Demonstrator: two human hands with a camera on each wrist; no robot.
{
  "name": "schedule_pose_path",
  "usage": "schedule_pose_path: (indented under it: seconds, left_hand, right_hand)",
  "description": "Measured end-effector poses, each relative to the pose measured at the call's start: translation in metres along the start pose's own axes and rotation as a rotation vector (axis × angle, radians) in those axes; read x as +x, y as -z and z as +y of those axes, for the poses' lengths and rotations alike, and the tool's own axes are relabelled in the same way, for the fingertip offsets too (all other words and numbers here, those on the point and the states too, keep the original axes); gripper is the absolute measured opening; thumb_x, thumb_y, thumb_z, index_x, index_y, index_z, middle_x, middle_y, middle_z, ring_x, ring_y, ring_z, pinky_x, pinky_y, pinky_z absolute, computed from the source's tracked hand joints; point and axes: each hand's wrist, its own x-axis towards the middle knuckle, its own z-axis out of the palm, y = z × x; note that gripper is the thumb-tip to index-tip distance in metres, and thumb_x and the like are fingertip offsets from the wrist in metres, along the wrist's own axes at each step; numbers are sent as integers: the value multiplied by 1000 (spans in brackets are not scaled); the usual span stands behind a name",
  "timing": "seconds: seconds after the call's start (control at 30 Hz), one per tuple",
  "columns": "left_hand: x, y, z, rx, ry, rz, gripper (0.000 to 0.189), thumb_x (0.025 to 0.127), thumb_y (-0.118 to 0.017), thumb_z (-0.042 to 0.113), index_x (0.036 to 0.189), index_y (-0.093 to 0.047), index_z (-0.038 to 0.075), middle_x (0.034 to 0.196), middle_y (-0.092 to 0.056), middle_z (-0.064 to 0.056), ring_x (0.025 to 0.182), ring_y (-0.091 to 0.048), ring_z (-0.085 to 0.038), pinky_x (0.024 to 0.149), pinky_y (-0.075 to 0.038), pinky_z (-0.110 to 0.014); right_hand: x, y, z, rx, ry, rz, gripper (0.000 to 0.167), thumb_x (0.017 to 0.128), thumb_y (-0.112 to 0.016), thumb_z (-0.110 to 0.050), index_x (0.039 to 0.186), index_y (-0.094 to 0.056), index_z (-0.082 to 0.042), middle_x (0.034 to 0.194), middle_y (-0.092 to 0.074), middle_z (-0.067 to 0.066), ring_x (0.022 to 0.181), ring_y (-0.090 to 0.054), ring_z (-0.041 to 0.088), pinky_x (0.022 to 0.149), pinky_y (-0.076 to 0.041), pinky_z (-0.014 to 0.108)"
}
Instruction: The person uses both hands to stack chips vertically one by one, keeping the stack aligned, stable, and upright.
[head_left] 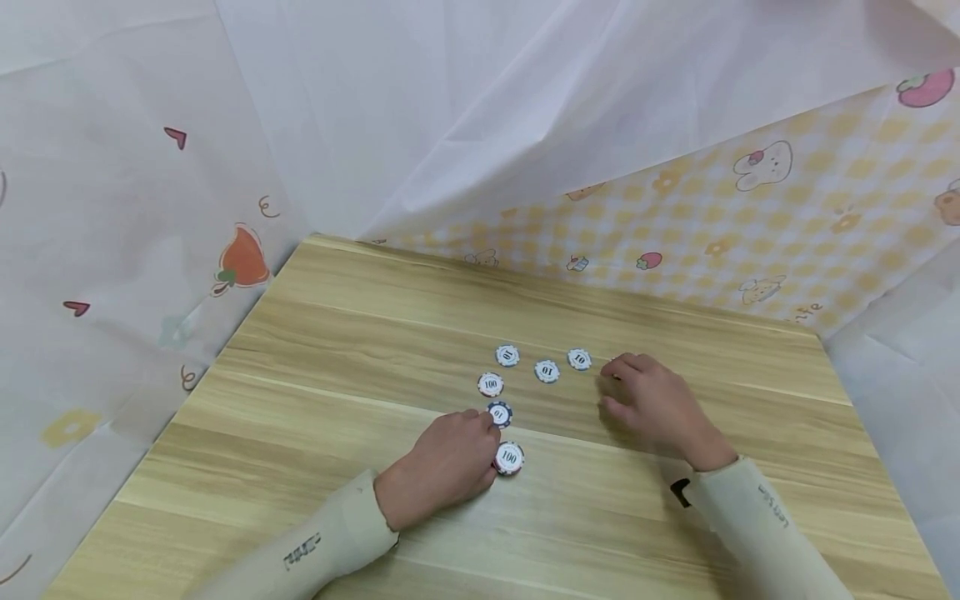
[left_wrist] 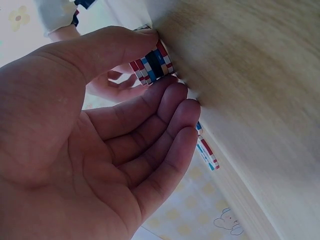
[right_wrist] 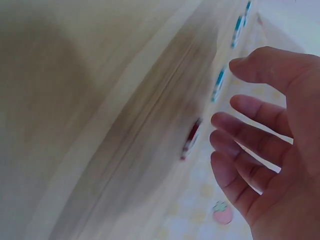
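Observation:
My left hand [head_left: 446, 457] holds a short stack of poker chips [head_left: 509, 458] between thumb and index finger, the top chip marked 100. Red, blue and white edges of the stack show in the left wrist view, while the other fingers lie loosely bent. Right by those fingertips is a chip marked 10 [head_left: 500, 414]. On the right, my right hand [head_left: 660, 408] hovers close over the table with relaxed, spread fingers and nothing in them. A red-edged chip [right_wrist: 191, 140] lies just past its fingertips, mostly hidden by the hand in the head view.
Several more chips lie flat in a loose arc: a 100 chip [head_left: 491, 384], a 10 chip [head_left: 507, 355], another 10 chip [head_left: 547, 371] and a third [head_left: 579, 359]. The wooden table [head_left: 360, 333] meets patterned cloth [head_left: 690, 225] at its back edge.

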Motion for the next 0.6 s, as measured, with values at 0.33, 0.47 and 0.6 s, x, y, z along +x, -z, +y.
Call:
schedule_pose_path:
  seconds: [0.33,0.47,0.6]
  left_hand:
    - [1,-1,-1,2,-7,5,22,93,-80,25,92,-77,4,83,-65,-3,71,-59,-15,64,-54,-28]
    - [1,-1,-1,3,-6,6,22,93,-80,25,92,-77,4,83,-65,-3,71,-59,-15,64,-54,-29]
    - [0,0,-1,-3,-2,10,21,92,-80,24,90,-76,4,82,-65,-3,70,-59,-16,63,-54,-29]
  right_hand:
    - [5,-4,22,33,-107,-22,37,93,-85,-17,122,-74,2,134,-67,23,120,-65,47,93,-58,62]
    - [10,-5,24,67,-153,-21,37,95,-82,-18,123,-73,4,132,-66,25,118,-66,46,97,-56,63]
    - [13,-5,23,100,-223,-32,42,97,-80,-22,125,-71,8,132,-64,28,117,-64,50,100,-53,64]
